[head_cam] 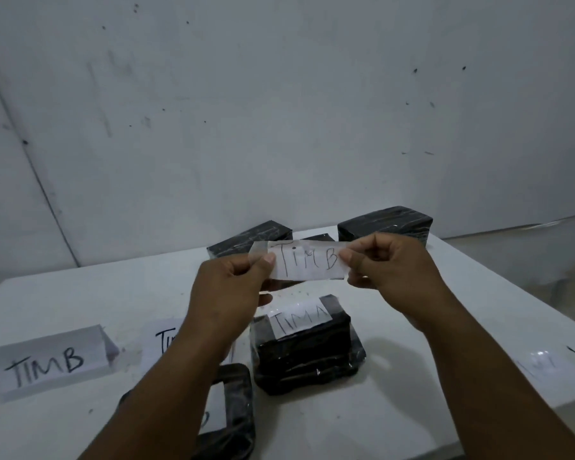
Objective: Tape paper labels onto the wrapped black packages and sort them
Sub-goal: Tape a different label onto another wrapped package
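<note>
I hold a paper label [307, 262] marked "TIM B" stretched in the air between both hands, with clear tape sticking out past its edges. My left hand [228, 293] pinches its left end and my right hand [387, 265] pinches its right end. Below it on the white table [412, 360] sits a wrapped black package [304, 353] with a taped label "TIM A" on top. Two more black packages lie at the back, one in the middle [249, 239] and a larger one to the right [384, 224]. Another small dark package [317, 238] is partly hidden behind the held label.
A folded paper sign [47, 361] reading "TIM B" stands at the left. A second sign [166, 340] is partly hidden by my left arm. A black package with a paper label [233, 406] lies under my left forearm. A clear tape strip [541, 361] lies right. A wall stands close behind.
</note>
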